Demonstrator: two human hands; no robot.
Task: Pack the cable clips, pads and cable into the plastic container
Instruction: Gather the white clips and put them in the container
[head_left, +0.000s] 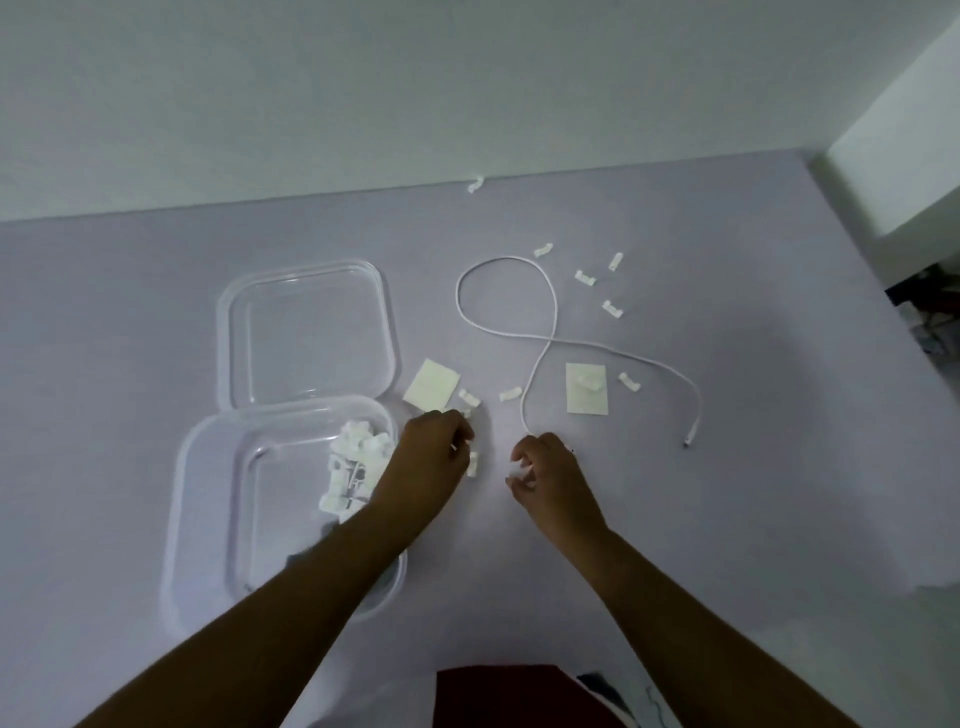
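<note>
From the head camera, a pale lilac desk is seen from above, with two bare forearms reaching in from the bottom edge. At the left, a clear square plastic container is set on the desk, and a heap of small white plastic cable clips is lying in its far right corner. Just behind it, touching its far rim, the clear square plastic lid is laid flat.

The left hand is held over the container's right rim, fingers curled inward; a small white clip is seen at its fingertips, though whether it is gripped cannot be told. The right hand is lowered near the desk with fingers bent and loosely parted, a white clip pinched at their tips.

A thin white cable is looped across the desk beyond the hands, one end reaching the right hand's knuckles, the other plug end lying well to the right. Two pale square adhesive pads are spotted: one just right of the lid, another beside the cable with a clip resting on it. More loose clips are scattered beyond the loop, one far clip lying at the desk's back edge.
</note>
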